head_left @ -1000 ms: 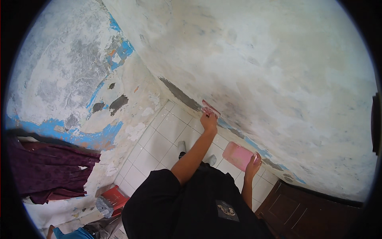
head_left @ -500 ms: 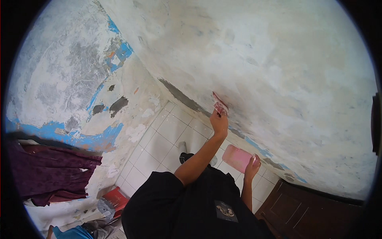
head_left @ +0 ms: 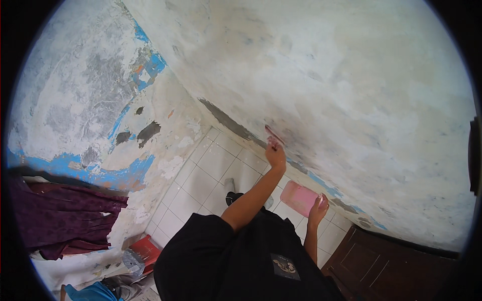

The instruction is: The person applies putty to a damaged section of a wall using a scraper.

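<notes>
My left hand (head_left: 275, 156) is closed on a red, white-smeared putty scraper (head_left: 272, 133), whose wide edge is at the pale patched wall (head_left: 371, 100), just above a long grey strip (head_left: 223, 117) low on it. My right hand (head_left: 320, 206) grips the right end of a pink rectangular tray (head_left: 296, 196), held below the scraper over the floor. Some white smears show on the scraper and near the right fingers.
A corner joins a flaking blue-and-grey wall (head_left: 90, 75). A purple curtain (head_left: 63, 215), a red item (head_left: 143, 248) and blue cloth (head_left: 93, 291) lie at lower left. My feet stand on white tiles (head_left: 196, 180); a dark wooden door (head_left: 371, 261) is at lower right.
The scraper in my left hand moved up and rightward along the wall, then slightly back down and left, changing its tilt. My right hand and the tray have barely moved.
</notes>
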Available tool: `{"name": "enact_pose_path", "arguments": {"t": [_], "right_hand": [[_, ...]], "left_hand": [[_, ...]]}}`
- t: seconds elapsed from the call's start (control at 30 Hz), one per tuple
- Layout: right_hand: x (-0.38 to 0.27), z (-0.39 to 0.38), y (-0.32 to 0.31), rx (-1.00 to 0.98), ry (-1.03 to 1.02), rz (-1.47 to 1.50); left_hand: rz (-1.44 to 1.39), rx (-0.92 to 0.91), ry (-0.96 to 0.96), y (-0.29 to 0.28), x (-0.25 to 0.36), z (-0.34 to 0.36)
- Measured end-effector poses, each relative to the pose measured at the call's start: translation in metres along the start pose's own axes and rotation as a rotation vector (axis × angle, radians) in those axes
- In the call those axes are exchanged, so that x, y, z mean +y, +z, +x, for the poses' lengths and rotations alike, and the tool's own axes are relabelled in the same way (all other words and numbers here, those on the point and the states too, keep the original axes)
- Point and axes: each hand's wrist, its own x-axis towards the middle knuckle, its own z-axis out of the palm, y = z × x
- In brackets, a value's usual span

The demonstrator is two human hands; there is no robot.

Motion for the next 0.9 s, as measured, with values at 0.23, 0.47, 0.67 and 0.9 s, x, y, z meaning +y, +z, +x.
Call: {"name": "enact_pose_path", "arguments": {"t": [0.23,0.47,0.67,0.9], "right_hand": [[0.027,-0.013,-0.016,0.064,0.053,-0.102],[0.026,-0.005,-0.010,0.022,0.003,-0.110],[0.020,-0.003,-0.003,0.015,0.027,-0.089],[0.033,-0.011,-0.008,0.022,0.015,-0.096]], "left_hand": [[0.091,0.018,0.208,0.052,0.032,-0.084],[0.093,-0.055,0.149,-0.011,-0.010,-0.062],[-0.454,0.011,-0.393,0.004,-0.001,0.024],[-0.408,-0.073,-0.209,0.011,0.053,-0.029]]}}
